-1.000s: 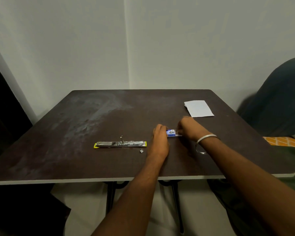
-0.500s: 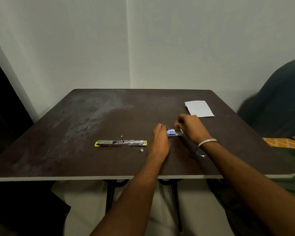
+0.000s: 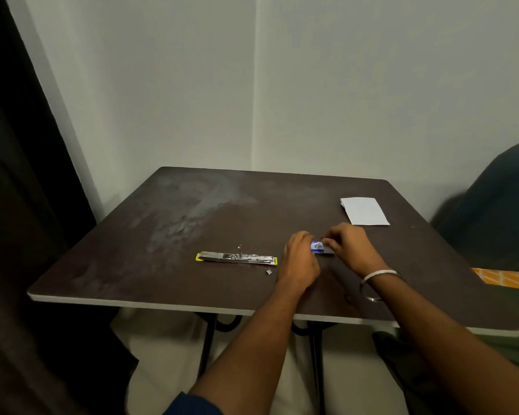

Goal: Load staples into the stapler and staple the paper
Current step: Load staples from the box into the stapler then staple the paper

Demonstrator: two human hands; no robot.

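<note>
A small blue and white staple box [image 3: 317,246] lies on the dark table [image 3: 192,223], held between both hands. My left hand [image 3: 300,259] grips its left end. My right hand [image 3: 349,246] pinches the grey tray sliding out of its right end. The stapler [image 3: 236,258], metal with yellow tips, lies opened flat to the left of my left hand. A short loose piece of staples [image 3: 269,272] rests just in front of the stapler's right end. The folded white paper [image 3: 364,211] lies at the far right of the table.
The table stands in a room corner with pale walls. A dark curtain [image 3: 18,205] hangs at the left. A dark rounded seat back [image 3: 498,217] and an orange patterned cloth [image 3: 504,278] sit to the right. A metal bangle circles my right wrist.
The view has shifted slightly. Both hands stay on the staple box, and my right fingers have worked at its right end, with the grey tray showing.
</note>
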